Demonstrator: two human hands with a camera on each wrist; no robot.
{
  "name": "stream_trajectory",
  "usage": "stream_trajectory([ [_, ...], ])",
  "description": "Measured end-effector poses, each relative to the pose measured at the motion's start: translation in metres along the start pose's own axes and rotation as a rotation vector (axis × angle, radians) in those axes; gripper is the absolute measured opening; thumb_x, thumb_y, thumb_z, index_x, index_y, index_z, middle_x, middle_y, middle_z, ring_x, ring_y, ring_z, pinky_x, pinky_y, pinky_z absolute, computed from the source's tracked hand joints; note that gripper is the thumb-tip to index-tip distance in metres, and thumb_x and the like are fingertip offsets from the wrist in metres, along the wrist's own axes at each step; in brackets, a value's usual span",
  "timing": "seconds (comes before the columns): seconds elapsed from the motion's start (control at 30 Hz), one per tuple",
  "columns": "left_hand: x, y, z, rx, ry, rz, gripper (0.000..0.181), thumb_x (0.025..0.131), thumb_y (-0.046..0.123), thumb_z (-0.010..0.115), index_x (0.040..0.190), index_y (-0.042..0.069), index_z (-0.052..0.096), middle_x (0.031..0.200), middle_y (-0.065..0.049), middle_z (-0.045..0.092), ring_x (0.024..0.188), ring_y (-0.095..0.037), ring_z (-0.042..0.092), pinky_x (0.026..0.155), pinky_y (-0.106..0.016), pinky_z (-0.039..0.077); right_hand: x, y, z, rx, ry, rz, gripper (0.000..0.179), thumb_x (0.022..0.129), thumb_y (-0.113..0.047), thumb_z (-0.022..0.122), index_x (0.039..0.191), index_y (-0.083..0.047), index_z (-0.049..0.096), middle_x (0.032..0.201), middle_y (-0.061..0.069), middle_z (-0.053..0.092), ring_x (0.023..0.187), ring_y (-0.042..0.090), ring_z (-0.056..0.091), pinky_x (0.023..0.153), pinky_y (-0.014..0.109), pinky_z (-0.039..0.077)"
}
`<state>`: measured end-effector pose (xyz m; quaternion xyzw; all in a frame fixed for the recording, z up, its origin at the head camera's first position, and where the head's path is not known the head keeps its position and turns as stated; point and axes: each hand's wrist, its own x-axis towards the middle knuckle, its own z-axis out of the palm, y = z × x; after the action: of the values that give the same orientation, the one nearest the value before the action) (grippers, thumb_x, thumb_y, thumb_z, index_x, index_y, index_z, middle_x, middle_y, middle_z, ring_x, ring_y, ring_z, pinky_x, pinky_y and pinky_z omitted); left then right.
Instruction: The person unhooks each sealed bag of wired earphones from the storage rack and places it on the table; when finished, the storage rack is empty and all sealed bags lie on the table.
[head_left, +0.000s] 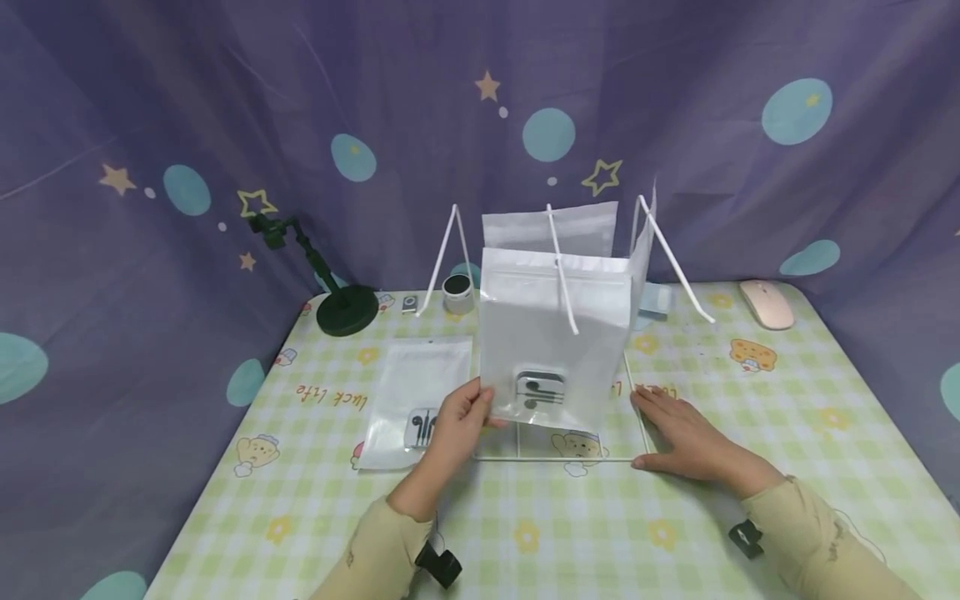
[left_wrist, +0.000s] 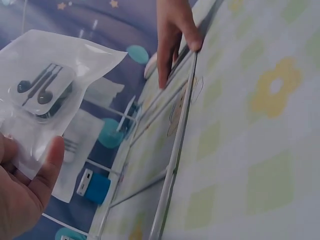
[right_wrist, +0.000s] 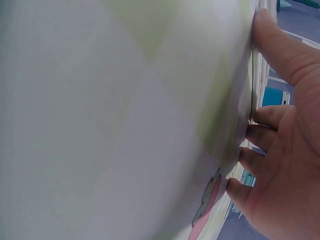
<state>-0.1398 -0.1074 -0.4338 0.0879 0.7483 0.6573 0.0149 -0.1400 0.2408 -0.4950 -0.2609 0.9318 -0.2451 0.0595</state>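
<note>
A dark lamp [head_left: 347, 312] and pink mouse [head_left: 767, 304] sit on the bench [head_left: 592, 546]. The left grip [head_left: 456, 418] pinches the front bag [head_left: 555, 333], hung on the white rack [head_left: 558, 459]; the right grip [head_left: 690, 437], loose, touches the rack. It hides most of the bag behind [head_left: 525, 229] the front bag.

"Luck life" [head_left: 330, 396] reads on the surface [head_left: 585, 558], left of the left hand [head_left: 455, 423]; lettering [head_left: 672, 392] by the right hand [head_left: 688, 439] is partly hidden.
</note>
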Motion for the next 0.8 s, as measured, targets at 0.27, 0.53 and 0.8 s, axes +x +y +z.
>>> stream_trajectory([
  [0.27, -0.029, 0.013, -0.002, 0.055, -0.004, 0.019, 0.017, 0.1, -0.004, 0.046, 0.102, -0.012, 0.061, 0.081, -0.021, 0.058, 0.071, -0.043, 0.068, 0.068, -0.035, 0.058, -0.001, -0.004, -0.004, -0.004, -0.002, -0.006, 0.098, 0.08, -0.052, 0.074, 0.147, 0.007, 0.033, 0.153, 0.028, 0.029, 0.139, 0.049, 0.024, 0.107, 0.065, 0.022],
  [0.53, -0.053, 0.015, -0.008, 0.093, -0.003, 0.147, 0.019, 0.098, -0.007, 0.048, 0.107, -0.013, 0.064, 0.081, -0.023, 0.061, 0.07, -0.029, 0.068, 0.065, -0.035, 0.058, 0.001, -0.005, -0.005, -0.032, 0.045, -0.06, 0.09, 0.079, -0.048, 0.078, 0.141, 0.006, 0.042, 0.146, 0.031, 0.038, 0.135, 0.05, 0.03, 0.102, 0.065, 0.029],
  [0.8, -0.071, 0.017, -0.011, 0.119, -0.016, 0.193, 0.016, 0.096, -0.008, 0.05, 0.097, -0.009, 0.066, 0.1, -0.023, 0.068, 0.068, -0.03, 0.069, 0.064, -0.035, 0.058, 0.006, 0.005, 0.005, -0.059, 0.216, -0.241, 0.081, 0.07, -0.042, 0.087, 0.135, -0.009, 0.051, 0.134, 0.015, 0.052, 0.119, 0.033, 0.049, 0.093, 0.051, 0.039],
])
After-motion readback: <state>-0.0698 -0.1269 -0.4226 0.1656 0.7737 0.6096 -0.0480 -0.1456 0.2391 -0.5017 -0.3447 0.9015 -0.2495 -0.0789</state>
